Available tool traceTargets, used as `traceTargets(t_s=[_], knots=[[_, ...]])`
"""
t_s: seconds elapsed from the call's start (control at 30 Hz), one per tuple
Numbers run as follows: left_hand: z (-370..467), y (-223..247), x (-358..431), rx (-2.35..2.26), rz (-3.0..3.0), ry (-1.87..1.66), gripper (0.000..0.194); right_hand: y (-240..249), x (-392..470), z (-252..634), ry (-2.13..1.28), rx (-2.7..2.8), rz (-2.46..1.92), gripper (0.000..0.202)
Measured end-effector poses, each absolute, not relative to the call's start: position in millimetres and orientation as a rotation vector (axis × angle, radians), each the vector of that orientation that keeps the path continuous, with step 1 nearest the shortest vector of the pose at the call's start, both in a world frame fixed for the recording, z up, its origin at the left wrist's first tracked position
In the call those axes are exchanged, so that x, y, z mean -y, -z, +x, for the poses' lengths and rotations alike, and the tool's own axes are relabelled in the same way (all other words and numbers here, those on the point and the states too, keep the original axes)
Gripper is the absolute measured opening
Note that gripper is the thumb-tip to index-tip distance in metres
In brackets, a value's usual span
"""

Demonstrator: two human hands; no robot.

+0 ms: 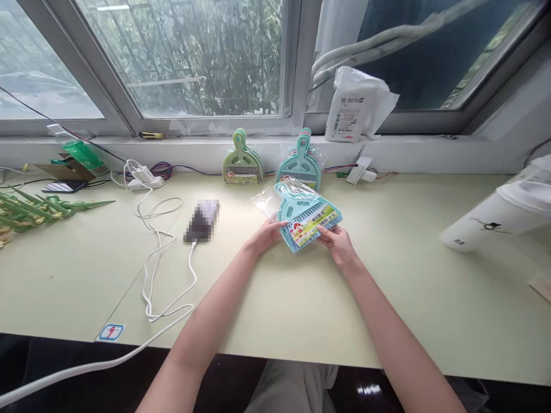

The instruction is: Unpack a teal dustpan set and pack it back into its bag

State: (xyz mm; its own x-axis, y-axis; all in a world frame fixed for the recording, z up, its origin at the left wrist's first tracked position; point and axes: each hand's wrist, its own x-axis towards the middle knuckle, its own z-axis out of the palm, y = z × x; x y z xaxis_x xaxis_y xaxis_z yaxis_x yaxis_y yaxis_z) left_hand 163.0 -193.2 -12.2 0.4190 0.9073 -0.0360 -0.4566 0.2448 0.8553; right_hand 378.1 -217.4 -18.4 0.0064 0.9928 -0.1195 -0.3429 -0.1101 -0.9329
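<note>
Both hands hold a light blue dustpan and brush set (305,217) in clear plastic wrap, tilted above the table, its printed label facing me. My left hand (269,234) grips its left edge, with the fingers partly hidden behind it. Along the lower right edge, my right hand (337,244) pinches it with the thumb on the label. Behind it, a stack of turquoise dustpan sets (300,163) leans upright at the wall below the window. To the left of that stands a stack of green dustpan sets (242,160), also wrapped.
A pixelated phone (201,221) on a white cable (150,287) lies left of my arms. At the right stands a white tumbler (486,221). A white package (355,109) and a screwdriver (151,135) rest on the sill. A green plant (43,209) is far left.
</note>
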Motion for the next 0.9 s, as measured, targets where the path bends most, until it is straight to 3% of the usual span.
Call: traceTargets(t_s=[0.33, 0.6, 0.77, 0.9], knots=[[169.5, 11.5, 208.6, -0.681, 0.893, -0.976, 0.036, 16.8, 215.0, 373.9, -1.393, 0.9, -0.912, 0.024], [178.3, -4.0, 235.1, -0.564, 0.835, -1.291, 0.046, 1.4, 233.1, 378.5, -1.481, 1.099, -0.814, 0.03], [176.0, 1.4, 245.8, -0.707, 0.967, -1.103, 0.037, 4.5, 234.7, 373.0, -1.392, 0.993, -0.77, 0.028], [178.9, 3.3, 244.0, -0.679, 1.017, -1.055, 0.041, 4.5, 231.9, 373.1, -1.381, 0.92, -0.784, 0.028]])
